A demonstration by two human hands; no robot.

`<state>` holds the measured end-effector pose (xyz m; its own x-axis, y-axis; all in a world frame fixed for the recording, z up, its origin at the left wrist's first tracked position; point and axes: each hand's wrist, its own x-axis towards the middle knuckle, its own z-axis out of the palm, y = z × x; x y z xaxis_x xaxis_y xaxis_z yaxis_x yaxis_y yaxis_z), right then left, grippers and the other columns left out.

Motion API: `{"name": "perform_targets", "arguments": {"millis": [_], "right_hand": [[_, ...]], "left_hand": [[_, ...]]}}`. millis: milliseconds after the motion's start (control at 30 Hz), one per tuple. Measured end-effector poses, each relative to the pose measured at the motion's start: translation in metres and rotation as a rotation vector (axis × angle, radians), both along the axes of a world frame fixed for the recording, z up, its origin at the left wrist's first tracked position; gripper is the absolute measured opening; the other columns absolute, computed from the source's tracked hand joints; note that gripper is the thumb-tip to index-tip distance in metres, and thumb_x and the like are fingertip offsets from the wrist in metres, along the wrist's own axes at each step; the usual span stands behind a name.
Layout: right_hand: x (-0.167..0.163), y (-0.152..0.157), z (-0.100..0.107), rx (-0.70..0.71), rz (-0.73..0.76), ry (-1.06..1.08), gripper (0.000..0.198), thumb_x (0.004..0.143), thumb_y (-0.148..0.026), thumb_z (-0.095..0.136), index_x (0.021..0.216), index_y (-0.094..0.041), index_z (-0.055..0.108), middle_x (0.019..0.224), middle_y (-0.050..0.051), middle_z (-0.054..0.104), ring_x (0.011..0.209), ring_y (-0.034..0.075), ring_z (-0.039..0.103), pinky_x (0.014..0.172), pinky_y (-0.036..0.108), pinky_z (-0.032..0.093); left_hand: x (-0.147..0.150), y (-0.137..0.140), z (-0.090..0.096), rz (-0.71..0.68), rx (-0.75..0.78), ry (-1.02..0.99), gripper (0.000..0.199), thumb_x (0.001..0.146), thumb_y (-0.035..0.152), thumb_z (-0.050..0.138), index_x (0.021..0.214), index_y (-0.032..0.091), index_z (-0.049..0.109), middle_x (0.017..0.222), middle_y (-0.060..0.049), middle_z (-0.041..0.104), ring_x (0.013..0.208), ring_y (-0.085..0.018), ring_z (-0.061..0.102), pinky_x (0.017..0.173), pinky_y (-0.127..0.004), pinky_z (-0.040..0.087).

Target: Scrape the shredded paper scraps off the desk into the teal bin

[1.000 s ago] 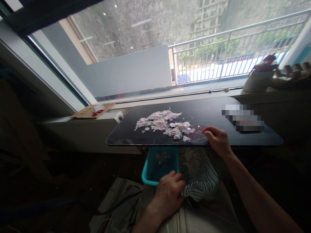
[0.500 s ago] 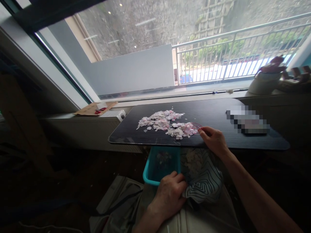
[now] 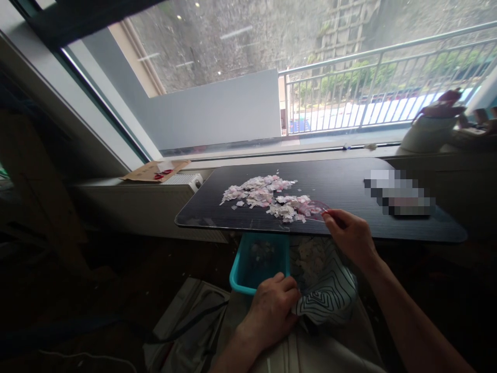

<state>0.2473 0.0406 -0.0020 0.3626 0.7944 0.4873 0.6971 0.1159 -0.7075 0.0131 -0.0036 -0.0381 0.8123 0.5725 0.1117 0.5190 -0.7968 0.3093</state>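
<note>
Between the thumb and fingers of my right hand (image 3: 347, 230) is a thin, see-through plastic piece with a rounded pinkish-red edge (image 3: 319, 205). It reaches into the right end of a pile of small white and pink paper scraps (image 3: 287, 209) on the dark table. A second clump of paper scraps (image 3: 256, 189) lies just to the left. Below the table edge, my left hand (image 3: 274, 305) is closed on the edge of a grey cloth bag with black line patterns (image 3: 328, 292). Paper scraps (image 3: 310, 254) show inside the bag. The left fingertips are partly hidden.
A teal bin (image 3: 234, 274) with some scraps inside stands against the left hand, below the table (image 3: 341, 181). On the table's right lies a blurred-out item (image 3: 404, 194). Left of the table, a radiator (image 3: 155, 199) bears brown cardboard (image 3: 145, 171) with red-handled scissors (image 3: 162, 175).
My right hand has drawn slightly right and toward me with the plastic piece, along the pile's right end. My left hand stays in place at the bag. The view has shifted a little.
</note>
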Motion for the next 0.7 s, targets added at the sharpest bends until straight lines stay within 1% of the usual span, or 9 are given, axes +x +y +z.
{"name": "perform_targets", "arguments": {"millis": [167, 267, 367, 433, 500, 600, 700], "right_hand": [[-0.017, 0.021, 0.010, -0.054, 0.159, -0.192, 0.028, 0.084, -0.036, 0.048, 0.075, -0.020, 0.069, 0.064, 0.001, 0.065, 0.058, 0.015, 0.055, 0.057, 0.026, 0.039], [-0.019, 0.027, 0.015, -0.032, 0.145, -0.228, 0.028, 0.085, -0.034, 0.046, 0.075, -0.020, 0.068, 0.068, 0.002, 0.065, 0.061, 0.015, 0.055, 0.058, 0.026, 0.038], [-0.013, 0.018, 0.015, -0.004, 0.060, -0.197, 0.025, 0.085, -0.036, 0.049, 0.082, -0.021, 0.069, 0.075, 0.003, 0.068, 0.066, 0.016, 0.059, 0.062, 0.026, 0.039], [-0.011, 0.008, 0.013, -0.017, 0.012, -0.211, 0.024, 0.084, -0.036, 0.051, 0.083, -0.021, 0.069, 0.075, 0.003, 0.068, 0.066, 0.016, 0.059, 0.063, 0.027, 0.040], [-0.012, 0.001, 0.010, -0.045, 0.031, -0.235, 0.024, 0.085, -0.036, 0.050, 0.082, -0.022, 0.069, 0.075, 0.003, 0.068, 0.065, 0.017, 0.058, 0.063, 0.027, 0.040], [-0.018, -0.002, 0.008, -0.056, 0.135, -0.234, 0.025, 0.086, -0.034, 0.048, 0.083, -0.022, 0.069, 0.077, 0.003, 0.068, 0.066, 0.016, 0.058, 0.065, 0.027, 0.041], [-0.021, -0.002, 0.008, -0.018, 0.134, -0.209, 0.024, 0.087, -0.034, 0.049, 0.083, -0.021, 0.069, 0.078, 0.003, 0.068, 0.066, 0.015, 0.057, 0.065, 0.026, 0.041]], "left_hand": [[0.000, 0.000, 0.001, 0.004, -0.009, 0.017, 0.011, 0.074, 0.010, 0.059, 0.081, 0.019, 0.058, 0.091, -0.002, 0.059, 0.082, -0.019, 0.049, 0.067, -0.029, 0.040], [0.000, 0.000, 0.001, 0.014, -0.018, 0.007, 0.010, 0.074, 0.011, 0.061, 0.080, 0.018, 0.057, 0.091, -0.002, 0.059, 0.082, -0.019, 0.049, 0.068, -0.028, 0.039], [0.000, 0.000, -0.001, 0.016, -0.017, -0.004, 0.008, 0.076, 0.013, 0.062, 0.080, 0.018, 0.057, 0.091, -0.002, 0.059, 0.082, -0.019, 0.049, 0.070, -0.029, 0.040], [0.001, 0.000, -0.001, 0.015, -0.014, -0.004, 0.007, 0.077, 0.014, 0.062, 0.080, 0.018, 0.057, 0.091, -0.002, 0.059, 0.083, -0.019, 0.049, 0.070, -0.029, 0.040], [0.001, 0.000, -0.001, 0.014, -0.011, 0.005, 0.008, 0.076, 0.013, 0.061, 0.082, 0.019, 0.058, 0.092, -0.002, 0.059, 0.083, -0.019, 0.049, 0.070, -0.029, 0.040], [0.001, 0.000, 0.000, 0.015, -0.008, 0.021, 0.010, 0.075, 0.013, 0.061, 0.082, 0.019, 0.058, 0.092, -0.002, 0.059, 0.083, -0.019, 0.049, 0.071, -0.029, 0.040], [0.001, 0.000, 0.000, 0.015, -0.005, 0.031, 0.007, 0.077, 0.015, 0.062, 0.081, 0.019, 0.057, 0.091, -0.001, 0.058, 0.083, -0.019, 0.048, 0.070, -0.029, 0.040]]}}
